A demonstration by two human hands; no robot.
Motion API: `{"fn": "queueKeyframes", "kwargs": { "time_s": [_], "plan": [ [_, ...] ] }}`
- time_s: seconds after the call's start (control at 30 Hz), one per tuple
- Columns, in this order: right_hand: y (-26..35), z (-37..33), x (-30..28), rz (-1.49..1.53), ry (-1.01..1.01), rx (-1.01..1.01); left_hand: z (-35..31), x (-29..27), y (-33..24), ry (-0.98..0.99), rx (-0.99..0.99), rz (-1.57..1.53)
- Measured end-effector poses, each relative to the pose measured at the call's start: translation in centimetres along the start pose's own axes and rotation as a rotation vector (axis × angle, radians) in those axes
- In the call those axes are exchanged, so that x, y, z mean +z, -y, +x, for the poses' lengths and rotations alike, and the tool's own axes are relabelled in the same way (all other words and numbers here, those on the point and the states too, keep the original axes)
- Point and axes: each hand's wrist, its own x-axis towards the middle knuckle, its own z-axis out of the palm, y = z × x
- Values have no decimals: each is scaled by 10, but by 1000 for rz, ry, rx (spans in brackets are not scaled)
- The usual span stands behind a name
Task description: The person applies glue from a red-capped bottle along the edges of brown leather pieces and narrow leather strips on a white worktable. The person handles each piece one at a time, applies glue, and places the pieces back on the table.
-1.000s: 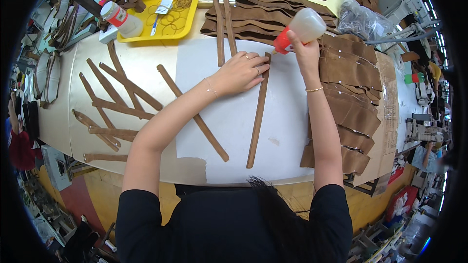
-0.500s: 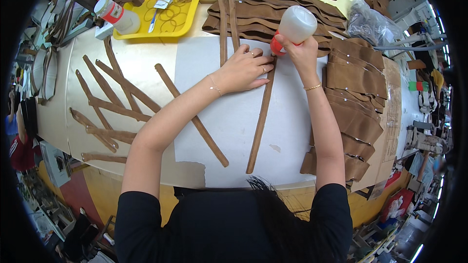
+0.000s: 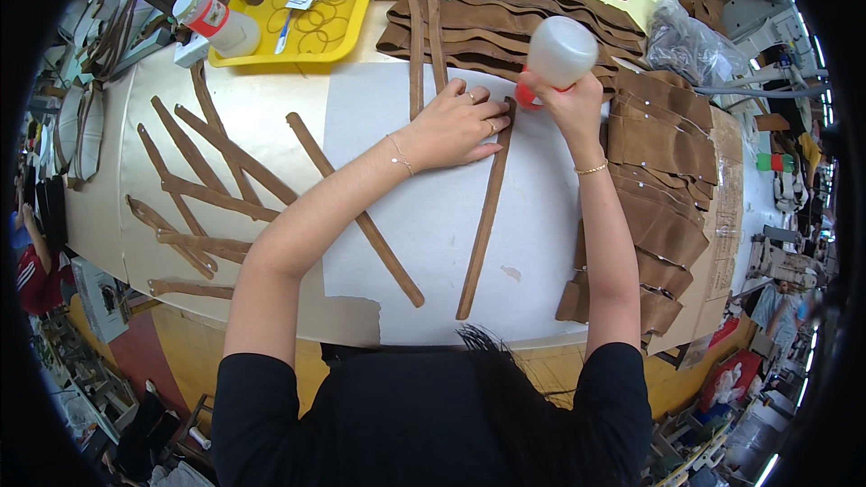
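My right hand (image 3: 570,97) is wrapped around a squeeze bottle (image 3: 563,47), translucent white with a red top. The bottle is tipped with its red end down, just right of a long brown strip (image 3: 488,207). Fingertips of my left hand (image 3: 462,124) rest on the upper end of that strip, its thumb apart from the fingers. The strip slants toward me over a pale sheet (image 3: 410,207). Another brown strip (image 3: 356,210) lies to its left, under my left forearm. Two more strips (image 3: 433,27) stretch away beyond my left hand.
Several brown strips (image 3: 189,149) lie scattered at the left. A yellow tray (image 3: 311,56) holds rubber bands and a pen; a white bottle with a red band (image 3: 216,22) leans at its edge. Wide brown bands (image 3: 541,4) are stacked behind, with layered brown pieces (image 3: 663,171) at the right.
My right hand has moved slightly right with the bottle, off the strip's upper end, which now shows. My left hand has stayed nearly in place.
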Motion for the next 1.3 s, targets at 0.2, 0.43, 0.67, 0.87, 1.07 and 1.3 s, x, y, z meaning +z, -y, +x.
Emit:
{"fn": "queueKeyframes", "kwargs": {
  "time_s": [0.2, 0.43, 0.67, 0.87, 1.07, 1.3],
  "plan": [
    [-6, -4, -4, 207, -126, 226, -2, 1, -2, 27, -3, -5],
    [-3, -5, 5, 126, -72, 134, -4, -1, -1, 31, -12, -8],
    [-4, -8, 6, 132, -70, 165, -5, -1, 0, 49, -25, -9],
    [-7, -6, 1, 220, -124, 312, -7, -1, -1, 40, -37, -18],
    [-7, -2, 4, 230, -139, 310, -10, -3, 0, 77, -36, -34],
    [-8, -5, 6, 194, -119, 300, -12, -4, 0, 89, -49, -64]
  ]
}}
